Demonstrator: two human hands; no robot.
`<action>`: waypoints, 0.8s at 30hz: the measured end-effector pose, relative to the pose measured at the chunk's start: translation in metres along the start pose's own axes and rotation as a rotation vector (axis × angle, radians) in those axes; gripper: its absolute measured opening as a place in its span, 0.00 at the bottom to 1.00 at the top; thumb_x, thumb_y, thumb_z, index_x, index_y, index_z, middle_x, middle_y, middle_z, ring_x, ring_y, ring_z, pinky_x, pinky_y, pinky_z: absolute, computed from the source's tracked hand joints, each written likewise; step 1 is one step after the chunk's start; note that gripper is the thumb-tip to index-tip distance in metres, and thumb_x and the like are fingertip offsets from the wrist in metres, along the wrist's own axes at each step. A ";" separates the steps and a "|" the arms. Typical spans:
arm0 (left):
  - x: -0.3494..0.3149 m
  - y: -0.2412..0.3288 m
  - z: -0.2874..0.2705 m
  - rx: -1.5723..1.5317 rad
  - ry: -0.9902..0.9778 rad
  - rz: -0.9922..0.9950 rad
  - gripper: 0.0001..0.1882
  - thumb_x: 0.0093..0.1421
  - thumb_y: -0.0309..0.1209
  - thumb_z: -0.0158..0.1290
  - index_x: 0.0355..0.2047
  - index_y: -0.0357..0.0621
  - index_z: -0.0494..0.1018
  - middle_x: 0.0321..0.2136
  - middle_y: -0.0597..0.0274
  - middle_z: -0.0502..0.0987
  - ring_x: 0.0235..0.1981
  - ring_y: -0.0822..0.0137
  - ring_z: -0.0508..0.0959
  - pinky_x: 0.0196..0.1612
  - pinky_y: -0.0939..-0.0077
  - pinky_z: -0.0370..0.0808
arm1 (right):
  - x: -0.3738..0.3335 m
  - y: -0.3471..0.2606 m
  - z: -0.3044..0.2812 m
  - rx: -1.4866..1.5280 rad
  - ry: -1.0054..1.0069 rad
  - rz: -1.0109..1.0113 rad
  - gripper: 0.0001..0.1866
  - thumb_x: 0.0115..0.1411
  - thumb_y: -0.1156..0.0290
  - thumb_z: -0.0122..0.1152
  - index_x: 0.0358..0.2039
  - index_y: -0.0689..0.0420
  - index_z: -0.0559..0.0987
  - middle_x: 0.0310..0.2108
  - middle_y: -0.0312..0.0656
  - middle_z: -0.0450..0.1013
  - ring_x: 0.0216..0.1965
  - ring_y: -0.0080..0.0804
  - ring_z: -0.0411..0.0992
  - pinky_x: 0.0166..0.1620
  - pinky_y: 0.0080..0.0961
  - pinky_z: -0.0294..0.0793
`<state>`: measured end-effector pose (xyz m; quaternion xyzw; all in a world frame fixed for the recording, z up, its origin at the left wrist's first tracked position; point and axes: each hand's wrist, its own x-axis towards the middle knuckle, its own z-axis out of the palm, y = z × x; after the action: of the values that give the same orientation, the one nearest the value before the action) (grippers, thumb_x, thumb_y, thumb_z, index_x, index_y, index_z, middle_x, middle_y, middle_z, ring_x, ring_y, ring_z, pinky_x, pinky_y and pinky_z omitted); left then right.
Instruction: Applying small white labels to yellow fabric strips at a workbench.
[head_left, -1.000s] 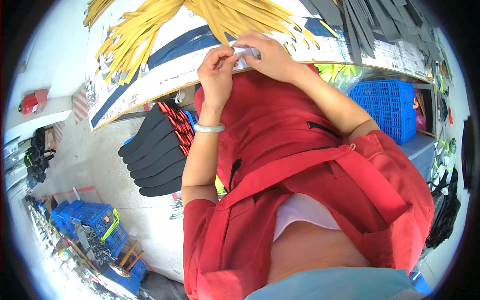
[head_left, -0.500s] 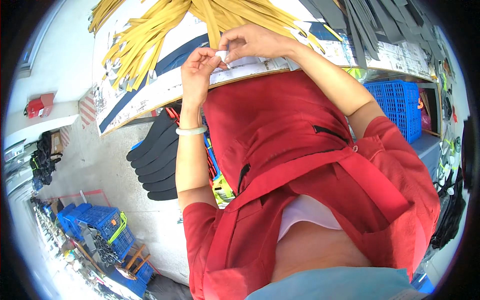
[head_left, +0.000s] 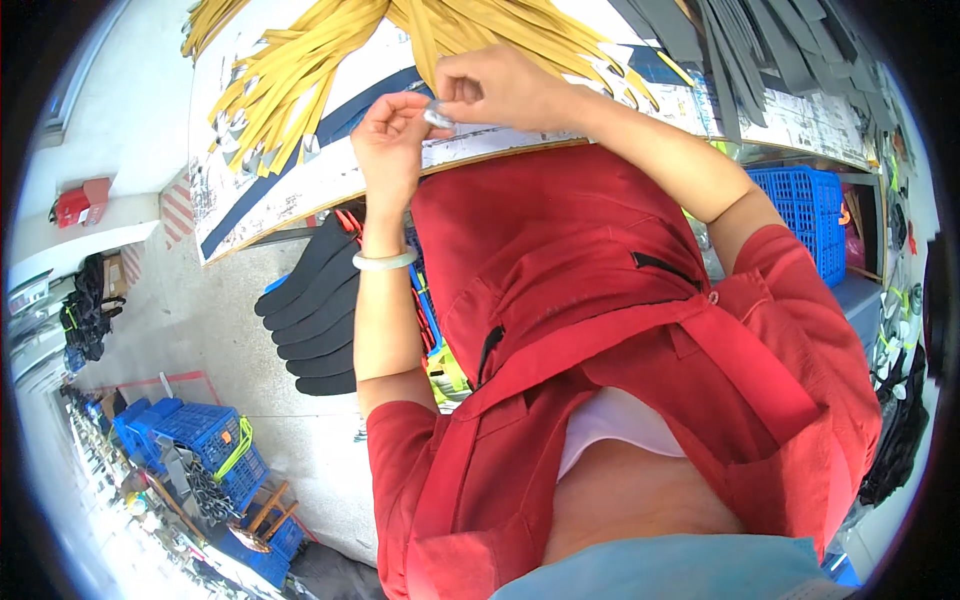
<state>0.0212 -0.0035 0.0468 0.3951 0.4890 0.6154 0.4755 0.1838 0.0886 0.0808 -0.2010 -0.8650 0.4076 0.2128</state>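
Over the near edge of the table, both my hands meet at a small silvery-white piece. My left hand pinches it between thumb and fingertips, with the other fingers loosely curled. Touching or very close to it from the right is my right hand, its fingers bent inward and closed; what they grip is hidden. One yellow strap runs from the pile down to my fingertips, and whether the piece is fixed to it I cannot tell. Other yellow straps fan out beyond, several with silvery ends.
Grey straps hang over the table's right side. A dark blue band lies along the white table top. Below are black curved pieces, a blue crate at right and stacked blue crates at lower left. Red cloth covers my lap.
My right hand has shifted slightly, its fingers more curled over the piece. The left hand has moved a little to the left, and the piece now looks more silvery and turned.
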 end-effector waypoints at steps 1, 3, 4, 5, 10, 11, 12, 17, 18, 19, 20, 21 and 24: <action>0.000 -0.002 0.006 0.002 0.001 0.002 0.06 0.54 0.14 0.54 0.32 0.35 0.73 0.31 0.60 0.77 0.28 0.74 0.78 0.33 0.83 0.76 | 0.000 0.001 0.009 -0.289 0.193 -0.159 0.06 0.54 0.71 0.61 0.29 0.58 0.74 0.21 0.37 0.72 0.23 0.28 0.72 0.27 0.24 0.70; 0.002 -0.010 0.019 0.501 0.176 0.392 0.07 0.57 0.15 0.52 0.36 0.35 0.72 0.28 0.62 0.75 0.26 0.73 0.78 0.30 0.81 0.78 | 0.001 0.016 0.021 -0.356 0.320 -0.226 0.06 0.54 0.69 0.60 0.28 0.56 0.73 0.22 0.39 0.71 0.24 0.34 0.72 0.27 0.27 0.70; 0.002 -0.012 0.020 0.504 0.180 0.396 0.07 0.57 0.15 0.52 0.36 0.35 0.72 0.28 0.62 0.75 0.26 0.73 0.78 0.30 0.81 0.78 | 0.003 0.022 0.026 -0.417 0.447 -0.296 0.07 0.53 0.67 0.59 0.27 0.54 0.71 0.23 0.41 0.70 0.25 0.40 0.72 0.27 0.31 0.71; 0.000 -0.013 0.020 0.362 0.151 0.323 0.08 0.58 0.17 0.52 0.39 0.34 0.71 0.30 0.62 0.74 0.27 0.72 0.78 0.31 0.79 0.79 | -0.001 0.028 0.029 -0.409 0.474 -0.288 0.04 0.54 0.73 0.60 0.31 0.57 0.75 0.26 0.39 0.72 0.25 0.33 0.72 0.28 0.26 0.70; -0.012 0.013 0.012 0.290 0.027 0.248 0.12 0.59 0.17 0.50 0.44 0.33 0.71 0.33 0.62 0.74 0.30 0.70 0.78 0.36 0.76 0.81 | -0.022 0.035 0.029 0.097 0.402 -0.133 0.07 0.57 0.75 0.59 0.37 0.60 0.78 0.33 0.40 0.74 0.34 0.27 0.73 0.37 0.21 0.71; -0.011 0.008 0.004 0.294 0.035 0.244 0.12 0.59 0.17 0.50 0.44 0.33 0.71 0.33 0.62 0.74 0.30 0.70 0.78 0.36 0.76 0.81 | -0.023 0.031 0.031 0.138 0.364 -0.168 0.07 0.58 0.75 0.59 0.37 0.61 0.77 0.33 0.38 0.74 0.34 0.26 0.72 0.38 0.20 0.71; -0.006 0.008 -0.003 0.300 -0.028 0.194 0.09 0.58 0.16 0.51 0.40 0.33 0.73 0.31 0.62 0.74 0.29 0.71 0.78 0.34 0.79 0.79 | -0.021 0.026 0.030 0.175 0.329 -0.209 0.06 0.59 0.75 0.58 0.37 0.61 0.77 0.33 0.37 0.74 0.35 0.25 0.72 0.38 0.20 0.71; -0.008 0.002 -0.011 0.408 -0.043 0.250 0.03 0.56 0.16 0.52 0.30 0.33 0.74 0.27 0.62 0.74 0.26 0.72 0.77 0.31 0.82 0.73 | -0.023 0.014 0.030 0.532 0.334 0.095 0.06 0.61 0.70 0.58 0.36 0.60 0.77 0.29 0.32 0.72 0.29 0.18 0.68 0.35 0.16 0.68; -0.011 -0.001 -0.008 0.478 -0.067 0.284 0.03 0.56 0.16 0.51 0.30 0.33 0.74 0.26 0.61 0.73 0.25 0.72 0.77 0.30 0.81 0.73 | -0.025 0.013 0.031 0.522 0.247 0.106 0.07 0.61 0.68 0.59 0.34 0.58 0.77 0.26 0.30 0.70 0.27 0.16 0.66 0.33 0.15 0.67; -0.013 -0.003 -0.006 0.548 -0.091 0.318 0.02 0.56 0.16 0.51 0.29 0.33 0.73 0.25 0.60 0.73 0.25 0.71 0.77 0.30 0.80 0.72 | -0.027 0.012 0.032 0.513 0.160 0.118 0.07 0.61 0.66 0.60 0.33 0.57 0.77 0.24 0.29 0.69 0.26 0.14 0.65 0.30 0.14 0.65; -0.017 -0.004 -0.007 0.547 -0.090 0.315 0.02 0.56 0.16 0.51 0.29 0.33 0.73 0.25 0.60 0.73 0.25 0.71 0.77 0.30 0.80 0.72 | -0.029 0.011 0.032 0.514 0.158 0.121 0.07 0.61 0.66 0.60 0.33 0.57 0.77 0.24 0.29 0.69 0.26 0.14 0.65 0.30 0.14 0.65; -0.021 -0.005 -0.004 0.539 -0.056 0.294 0.02 0.56 0.16 0.51 0.28 0.33 0.72 0.24 0.59 0.73 0.25 0.71 0.77 0.30 0.79 0.72 | -0.034 0.015 0.027 0.511 0.195 0.210 0.08 0.61 0.65 0.60 0.31 0.56 0.77 0.24 0.29 0.68 0.24 0.14 0.64 0.29 0.14 0.63; -0.028 0.000 -0.034 0.635 0.136 0.357 0.04 0.58 0.17 0.48 0.30 0.37 0.71 0.24 0.60 0.73 0.26 0.70 0.77 0.31 0.77 0.73 | -0.052 0.036 0.035 0.678 0.263 0.259 0.10 0.62 0.64 0.59 0.28 0.56 0.75 0.21 0.28 0.66 0.22 0.14 0.61 0.26 0.13 0.59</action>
<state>-0.0042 -0.0378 0.0390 0.5602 0.6094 0.5311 0.1809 0.2143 0.0606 0.0218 -0.2772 -0.6138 0.6649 0.3229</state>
